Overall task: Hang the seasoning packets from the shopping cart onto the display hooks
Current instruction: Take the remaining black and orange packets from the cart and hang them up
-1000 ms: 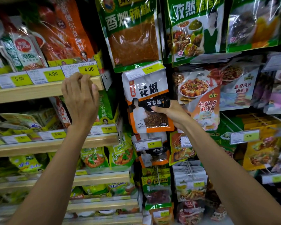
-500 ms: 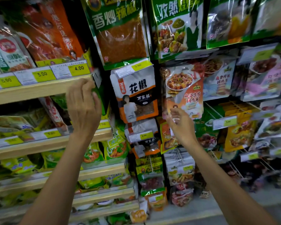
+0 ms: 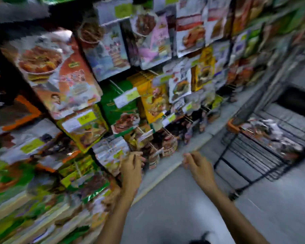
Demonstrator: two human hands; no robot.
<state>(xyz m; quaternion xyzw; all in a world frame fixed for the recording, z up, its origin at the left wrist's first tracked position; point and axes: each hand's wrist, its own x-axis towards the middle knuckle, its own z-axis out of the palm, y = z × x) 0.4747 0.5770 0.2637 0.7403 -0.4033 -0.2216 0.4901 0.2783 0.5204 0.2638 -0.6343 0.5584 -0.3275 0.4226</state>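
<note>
While picture is smearing, you're holding left hand (image 3: 132,167) loosely curled, empty, just beside hanging packets (image 3: 111,152); right hand (image 3: 198,167) slack, gripping nothing; shopping cart (image 3: 250,147) sitting far right.

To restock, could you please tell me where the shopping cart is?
In the head view the shopping cart stands on the floor at the right, past the right hand, with seasoning packets in its basket.

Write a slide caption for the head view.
Blurred frame: left hand and right hand, both empty, in front of the hanging display; seasoning packets lie in the shopping cart.
</note>
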